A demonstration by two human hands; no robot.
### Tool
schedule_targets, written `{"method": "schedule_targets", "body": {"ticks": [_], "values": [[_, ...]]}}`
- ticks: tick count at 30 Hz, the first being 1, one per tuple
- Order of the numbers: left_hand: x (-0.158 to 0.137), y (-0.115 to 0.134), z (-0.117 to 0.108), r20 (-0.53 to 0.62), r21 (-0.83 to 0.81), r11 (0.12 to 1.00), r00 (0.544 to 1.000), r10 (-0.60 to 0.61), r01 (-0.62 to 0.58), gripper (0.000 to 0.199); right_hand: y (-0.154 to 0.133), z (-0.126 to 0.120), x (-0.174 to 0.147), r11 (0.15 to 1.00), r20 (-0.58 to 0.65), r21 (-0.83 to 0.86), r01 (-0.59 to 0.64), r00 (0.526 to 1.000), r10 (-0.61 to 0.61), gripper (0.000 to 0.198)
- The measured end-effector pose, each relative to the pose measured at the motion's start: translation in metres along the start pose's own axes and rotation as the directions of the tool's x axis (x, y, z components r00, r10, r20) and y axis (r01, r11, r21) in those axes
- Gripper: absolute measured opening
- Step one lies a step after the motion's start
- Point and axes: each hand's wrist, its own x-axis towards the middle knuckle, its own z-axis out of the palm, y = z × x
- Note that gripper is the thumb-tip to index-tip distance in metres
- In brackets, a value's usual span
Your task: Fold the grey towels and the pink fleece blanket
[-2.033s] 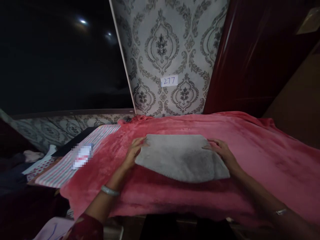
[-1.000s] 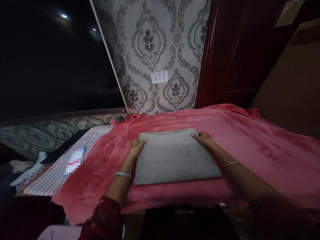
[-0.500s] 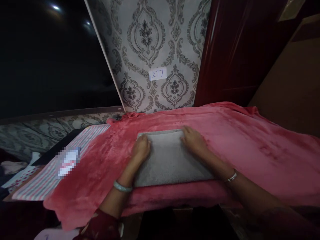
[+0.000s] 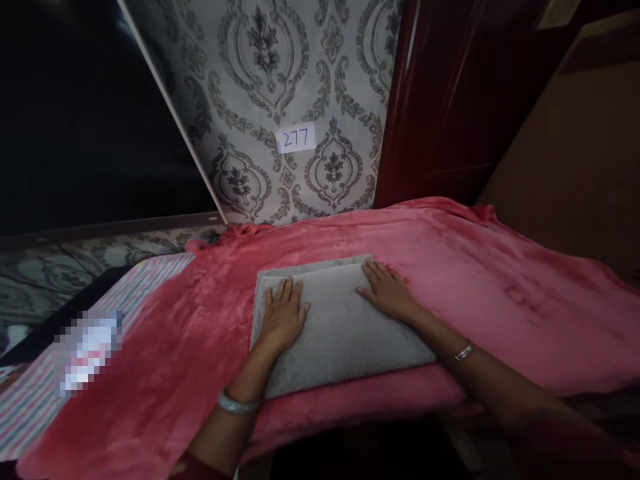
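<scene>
A folded grey cloth, perhaps a towel (image 4: pixel 335 327), lies flat on a pink plush blanket (image 4: pixel 480 280). Its far edge shows a lower layer sticking out a little past the top one. My left hand (image 4: pixel 284 317) rests palm down on the left part of the cloth, fingers stretched out. On the right, my right hand (image 4: pixel 387 290) lies flat over the cloth's far right corner, its fingers extended. Neither hand grips the fabric.
A striped cloth (image 4: pixel 145 283) lies at the left, with a blurred-out item (image 4: pixel 90 350) on it. Behind stand a large dark screen (image 4: pixel 90 120), patterned wallpaper with a paper marked 277 (image 4: pixel 296 137), a dark red panel (image 4: pixel 440 100) and a brown board (image 4: pixel 575 153).
Both hands have gone from closed on the cloth's far corners to lying flat and open on top of it. The camera view has shifted slightly.
</scene>
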Motion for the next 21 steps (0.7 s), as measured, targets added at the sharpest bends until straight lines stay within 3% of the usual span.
{"method": "schedule_targets", "body": {"ticks": [6,12,14,17,19,21], "values": [[0.0,0.004,-0.001,-0.001,-0.018,1.0,1.0,-0.018,0.018,0.059,0.011,0.005,-0.003,0.997,-0.004,0.062,-0.048,0.999,0.049,0.076],[-0.003,0.015,-0.013,0.03,-0.008,0.997,0.997,-0.073,0.074,0.06,0.004,-0.011,-0.004,0.996,0.06,0.045,-0.082,0.995,0.079,0.073],[-0.005,0.019,-0.016,0.001,-0.001,0.997,0.997,-0.083,0.083,0.059,-0.01,-0.019,-0.006,0.998,0.03,0.004,-0.069,0.997,0.069,0.071],[-0.009,0.023,-0.019,-0.066,0.004,0.997,0.995,-0.073,0.073,0.056,-0.043,-0.028,-0.01,0.996,0.007,-0.022,0.086,0.996,-0.086,0.071],[-0.011,0.024,-0.021,-0.096,0.01,0.998,0.993,-0.067,0.068,0.056,-0.066,-0.031,-0.01,0.982,0.047,-0.003,0.189,0.981,-0.189,0.069],[-0.012,0.025,-0.023,-0.087,0.017,0.995,0.992,-0.094,0.096,0.056,-0.082,-0.029,-0.01,0.976,0.103,0.004,0.218,0.971,-0.218,0.067]]}}
